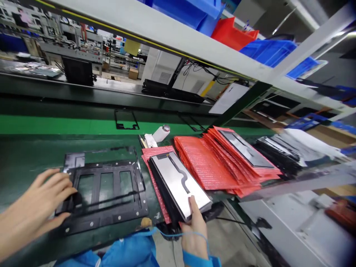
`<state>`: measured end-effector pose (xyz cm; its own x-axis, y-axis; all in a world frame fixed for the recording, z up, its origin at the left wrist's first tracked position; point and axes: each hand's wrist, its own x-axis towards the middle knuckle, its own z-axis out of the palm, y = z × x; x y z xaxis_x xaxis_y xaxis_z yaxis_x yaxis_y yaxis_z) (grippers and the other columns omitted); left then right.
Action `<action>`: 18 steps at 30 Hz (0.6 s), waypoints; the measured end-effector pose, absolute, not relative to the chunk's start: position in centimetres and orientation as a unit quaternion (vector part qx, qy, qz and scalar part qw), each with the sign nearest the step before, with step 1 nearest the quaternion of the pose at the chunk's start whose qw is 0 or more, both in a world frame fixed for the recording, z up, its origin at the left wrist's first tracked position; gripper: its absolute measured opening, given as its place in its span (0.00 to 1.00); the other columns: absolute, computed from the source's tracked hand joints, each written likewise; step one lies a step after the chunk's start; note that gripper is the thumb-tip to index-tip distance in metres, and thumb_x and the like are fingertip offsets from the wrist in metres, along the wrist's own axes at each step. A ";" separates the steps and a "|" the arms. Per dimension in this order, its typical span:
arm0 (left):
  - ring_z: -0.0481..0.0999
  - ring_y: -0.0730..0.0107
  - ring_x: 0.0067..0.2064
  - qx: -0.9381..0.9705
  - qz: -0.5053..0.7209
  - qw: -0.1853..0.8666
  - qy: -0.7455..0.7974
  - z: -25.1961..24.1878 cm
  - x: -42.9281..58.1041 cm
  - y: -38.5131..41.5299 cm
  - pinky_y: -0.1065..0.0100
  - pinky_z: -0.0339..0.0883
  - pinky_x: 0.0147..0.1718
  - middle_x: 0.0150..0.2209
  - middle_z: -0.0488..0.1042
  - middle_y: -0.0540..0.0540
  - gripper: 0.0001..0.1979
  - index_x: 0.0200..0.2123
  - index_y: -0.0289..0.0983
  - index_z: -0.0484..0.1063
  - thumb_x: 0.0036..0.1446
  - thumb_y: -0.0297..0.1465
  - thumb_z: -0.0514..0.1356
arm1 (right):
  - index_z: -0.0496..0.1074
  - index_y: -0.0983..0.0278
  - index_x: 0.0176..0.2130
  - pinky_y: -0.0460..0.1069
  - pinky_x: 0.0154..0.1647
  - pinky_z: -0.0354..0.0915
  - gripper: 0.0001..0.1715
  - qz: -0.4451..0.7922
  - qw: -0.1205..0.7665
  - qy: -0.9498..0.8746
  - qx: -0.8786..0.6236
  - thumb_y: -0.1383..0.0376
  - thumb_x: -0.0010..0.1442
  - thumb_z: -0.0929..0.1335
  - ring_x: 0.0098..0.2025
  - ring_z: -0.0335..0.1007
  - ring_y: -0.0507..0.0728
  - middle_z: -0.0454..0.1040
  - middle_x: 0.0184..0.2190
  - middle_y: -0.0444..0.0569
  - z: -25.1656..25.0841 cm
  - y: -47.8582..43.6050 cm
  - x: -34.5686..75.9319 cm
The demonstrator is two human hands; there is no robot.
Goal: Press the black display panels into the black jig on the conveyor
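My left hand is curled round the left edge of a black frame, its fingers and thumb closed on a dark blurred part. This thin black frame overlaps a flat black fixture with rectangular openings and pale round dots. My right hand grips the near end of a silver-backed display panel, thumb on top; its fingers beneath are hidden. A grey ribbon cable curves along the panel's back. The panel lies on a stack of dark panels over a red bubble-wrap sheet.
Red bubble-wrap pouches lie to the right, with another panel on top. Behind the stack rests a white bottle with a metal cap. A thin black frame lies on the green strip. Blue bins line the overhead shelf.
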<state>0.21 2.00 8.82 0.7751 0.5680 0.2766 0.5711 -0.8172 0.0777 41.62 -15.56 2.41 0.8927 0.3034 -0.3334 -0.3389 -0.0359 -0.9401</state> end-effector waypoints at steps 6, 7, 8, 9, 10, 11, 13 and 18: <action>0.72 0.52 0.51 -0.948 -0.127 -0.048 -0.287 5.5 2.8 0.0 0.47 0.49 0.62 0.41 0.78 0.46 0.17 0.39 0.46 0.78 0.44 0.44 0.67 | 0.74 0.64 0.34 0.53 0.36 0.75 0.26 0.413 0.554 -0.122 -0.713 0.47 0.45 0.76 0.35 0.80 0.63 0.80 0.29 0.51 3.4 -19.2 43.5; 0.72 0.52 0.51 -0.950 -0.117 -0.058 -0.285 5.5 2.7 0.0 0.47 0.48 0.62 0.41 0.77 0.46 0.17 0.39 0.46 0.78 0.44 0.44 0.68 | 0.73 0.64 0.31 0.53 0.32 0.74 0.28 0.419 0.493 -0.154 -0.747 0.43 0.46 0.75 0.30 0.79 0.63 0.79 0.25 0.51 3.8 -20.3 44.3; 0.72 0.53 0.51 -0.951 -0.105 -0.069 -0.283 5.5 2.7 0.1 0.48 0.48 0.62 0.41 0.77 0.46 0.17 0.39 0.46 0.78 0.45 0.43 0.68 | 0.73 0.63 0.29 0.53 0.29 0.72 0.30 0.393 0.431 -0.195 -0.789 0.40 0.48 0.72 0.26 0.77 0.62 0.77 0.23 0.51 4.2 -21.3 45.1; 0.71 0.54 0.51 -0.951 -0.090 -0.081 -0.284 5.7 2.7 0.2 0.48 0.48 0.62 0.42 0.77 0.46 0.16 0.39 0.46 0.78 0.46 0.42 0.68 | 0.74 0.63 0.30 0.53 0.28 0.71 0.31 0.333 0.375 -0.246 -0.829 0.37 0.50 0.69 0.25 0.76 0.61 0.77 0.23 0.51 4.6 -22.1 46.1; 0.71 0.55 0.52 -0.950 -0.078 -0.093 -0.287 5.8 2.7 0.2 0.48 0.47 0.63 0.42 0.77 0.46 0.15 0.40 0.46 0.78 0.47 0.41 0.68 | 0.75 0.62 0.33 0.53 0.30 0.71 0.33 0.250 0.328 -0.310 -0.856 0.36 0.51 0.67 0.27 0.76 0.62 0.79 0.27 0.53 4.9 -22.5 47.1; 0.71 0.56 0.52 -0.950 -0.068 -0.105 -0.287 5.9 2.8 0.3 0.49 0.47 0.63 0.43 0.76 0.47 0.14 0.40 0.46 0.78 0.48 0.40 0.68 | 0.76 0.62 0.38 0.55 0.35 0.72 0.34 0.159 0.289 -0.386 -0.861 0.36 0.52 0.67 0.33 0.78 0.64 0.80 0.34 0.55 5.0 -22.6 48.0; 0.71 0.58 0.52 -0.949 -0.055 -0.125 -0.284 6.0 2.9 0.2 0.50 0.47 0.64 0.43 0.76 0.48 0.13 0.41 0.47 0.77 0.51 0.40 0.67 | 0.72 0.63 0.52 0.60 0.52 0.67 0.38 0.014 0.217 -0.547 -0.808 0.40 0.53 0.69 0.53 0.72 0.70 0.74 0.53 0.61 4.7 -22.0 49.7; 0.70 0.58 0.53 -0.949 -0.034 -0.127 -0.286 5.4 2.7 0.3 0.48 0.46 0.65 0.46 0.74 0.48 0.14 0.44 0.49 0.76 0.53 0.41 0.66 | 0.47 0.66 0.70 0.62 0.64 0.53 0.48 -0.091 0.073 -0.755 -0.646 0.54 0.60 0.68 0.67 0.55 0.67 0.61 0.65 0.62 1.0 -20.1 51.8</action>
<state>2.66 0.29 5.40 0.8337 0.5522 -0.0077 0.5348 -0.8039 0.2603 51.78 -20.06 0.99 -0.1561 0.9611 0.2277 0.9877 0.1499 0.0444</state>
